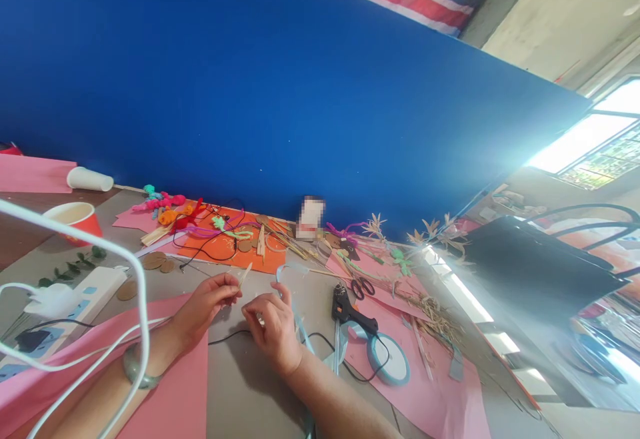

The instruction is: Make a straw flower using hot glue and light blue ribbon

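My left hand [215, 300], with a bangle [141, 367] on its wrist, pinches a thin, pale, pointed strip [245, 275] that looks like dried leaf or straw. The strip's tip points up and away. Close beside it on the right, my right hand [273, 329] has its fingertips drawn together. What they hold, if anything, is too small to make out. A light blue ribbon [300, 322] runs behind the right hand and forearm. To the right lies a black hot glue gun [353, 312], with scissors [363, 287] just past it.
Pink paper [183, 396] lies under my left forearm. A white cable [141, 292] loops across the left, near a power strip [93, 299] and a red paper cup [83, 222]. Orange paper [273, 262] bears craft scraps. A ribbon roll [390, 359] lies right; a blue partition [280, 92] stands behind.
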`<state>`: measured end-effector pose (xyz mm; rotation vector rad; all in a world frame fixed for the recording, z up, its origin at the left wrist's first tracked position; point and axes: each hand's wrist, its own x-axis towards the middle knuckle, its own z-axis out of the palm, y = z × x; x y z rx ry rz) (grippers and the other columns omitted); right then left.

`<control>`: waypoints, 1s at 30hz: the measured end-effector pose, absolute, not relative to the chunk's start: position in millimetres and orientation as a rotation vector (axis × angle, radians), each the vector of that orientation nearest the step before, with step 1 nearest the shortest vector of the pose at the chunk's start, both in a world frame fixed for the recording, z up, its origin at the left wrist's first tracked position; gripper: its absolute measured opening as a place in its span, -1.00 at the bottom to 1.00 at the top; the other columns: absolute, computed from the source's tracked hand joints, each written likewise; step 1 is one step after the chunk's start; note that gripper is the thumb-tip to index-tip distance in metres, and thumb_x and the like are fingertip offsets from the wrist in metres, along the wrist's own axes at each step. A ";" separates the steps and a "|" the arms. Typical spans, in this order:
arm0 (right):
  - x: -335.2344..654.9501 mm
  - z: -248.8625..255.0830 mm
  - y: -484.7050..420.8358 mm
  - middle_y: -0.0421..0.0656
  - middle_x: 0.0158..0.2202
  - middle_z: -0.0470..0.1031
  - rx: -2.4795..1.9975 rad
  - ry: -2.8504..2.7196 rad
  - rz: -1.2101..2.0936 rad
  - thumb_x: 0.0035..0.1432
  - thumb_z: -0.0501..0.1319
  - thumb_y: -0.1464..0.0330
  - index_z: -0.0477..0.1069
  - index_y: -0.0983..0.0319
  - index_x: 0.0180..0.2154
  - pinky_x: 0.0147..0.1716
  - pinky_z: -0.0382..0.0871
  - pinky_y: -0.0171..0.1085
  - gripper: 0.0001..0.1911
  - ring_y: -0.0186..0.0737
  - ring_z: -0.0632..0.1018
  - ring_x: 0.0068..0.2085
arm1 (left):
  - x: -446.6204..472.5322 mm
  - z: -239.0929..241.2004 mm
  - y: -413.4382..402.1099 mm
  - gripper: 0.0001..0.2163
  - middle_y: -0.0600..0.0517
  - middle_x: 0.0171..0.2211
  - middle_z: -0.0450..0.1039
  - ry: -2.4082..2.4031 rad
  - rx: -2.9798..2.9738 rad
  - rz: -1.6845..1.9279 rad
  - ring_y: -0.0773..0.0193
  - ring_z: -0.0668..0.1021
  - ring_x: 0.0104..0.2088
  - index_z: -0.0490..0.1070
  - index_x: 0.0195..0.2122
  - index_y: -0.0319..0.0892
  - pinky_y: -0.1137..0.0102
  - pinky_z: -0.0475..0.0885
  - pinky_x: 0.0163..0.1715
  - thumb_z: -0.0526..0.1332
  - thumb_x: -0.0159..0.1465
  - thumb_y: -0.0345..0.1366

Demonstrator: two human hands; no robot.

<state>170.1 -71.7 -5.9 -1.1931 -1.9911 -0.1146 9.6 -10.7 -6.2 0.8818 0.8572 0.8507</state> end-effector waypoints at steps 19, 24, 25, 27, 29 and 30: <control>168.8 1.5 -75.4 -0.27 -0.52 0.46 -1.175 -2.014 -0.114 0.16 0.15 0.46 0.34 0.15 -0.45 0.08 0.16 -0.02 -0.85 -0.28 0.49 -0.42 | 10.6 -6.4 -10.7 -0.86 0.06 -0.49 0.42 0.858 0.854 0.857 0.33 0.43 -0.43 0.40 -0.45 -0.17 0.46 0.26 -0.38 0.33 0.03 -0.27; 170.6 -3.1 -75.3 -0.25 -0.47 0.47 -1.160 -1.999 -0.108 0.13 0.12 0.52 0.34 0.14 -0.36 0.08 0.17 -0.01 -0.85 -0.26 0.50 -0.38 | 10.3 -5.4 -10.3 -0.86 0.06 -0.48 0.44 0.858 0.866 0.850 0.33 0.43 -0.43 0.40 -0.45 -0.16 0.46 0.26 -0.37 0.32 0.03 -0.25; 171.1 -4.6 -75.1 -0.24 -0.46 0.47 -1.150 -1.991 -0.106 0.13 0.09 0.54 0.33 0.15 -0.34 0.09 0.17 0.01 -0.83 -0.26 0.50 -0.37 | 10.0 -5.5 -10.2 -0.86 0.05 -0.48 0.44 0.861 0.869 0.847 0.32 0.43 -0.43 0.40 -0.45 -0.16 0.46 0.26 -0.37 0.32 0.02 -0.25; 171.5 -7.1 -74.8 -0.21 -0.41 0.48 -1.126 -1.969 -0.095 0.12 0.04 0.57 0.32 0.16 -0.30 0.09 0.17 0.04 -0.79 -0.26 0.51 -0.35 | 9.7 -4.9 -10.2 -0.85 0.05 -0.48 0.44 0.867 0.874 0.845 0.31 0.43 -0.43 0.40 -0.46 -0.16 0.45 0.26 -0.38 0.32 0.02 -0.24; 171.3 -8.0 -74.8 -0.18 -0.36 0.48 -1.101 -1.946 -0.077 0.12 0.00 0.59 0.30 0.18 -0.27 0.08 0.17 0.07 -0.76 -0.25 0.51 -0.32 | 9.6 -3.6 -10.5 -0.84 0.05 -0.49 0.43 0.867 0.882 0.846 0.31 0.43 -0.44 0.40 -0.46 -0.17 0.44 0.26 -0.38 0.33 0.01 -0.23; 171.0 -7.8 -75.0 -0.17 -0.35 0.48 -1.092 -1.934 -0.067 0.12 -0.02 0.60 0.30 0.19 -0.27 0.08 0.18 0.08 -0.75 -0.25 0.52 -0.31 | 9.6 -2.8 -10.7 -0.84 0.05 -0.50 0.43 0.866 0.886 0.848 0.31 0.43 -0.44 0.40 -0.46 -0.17 0.44 0.26 -0.39 0.33 0.01 -0.23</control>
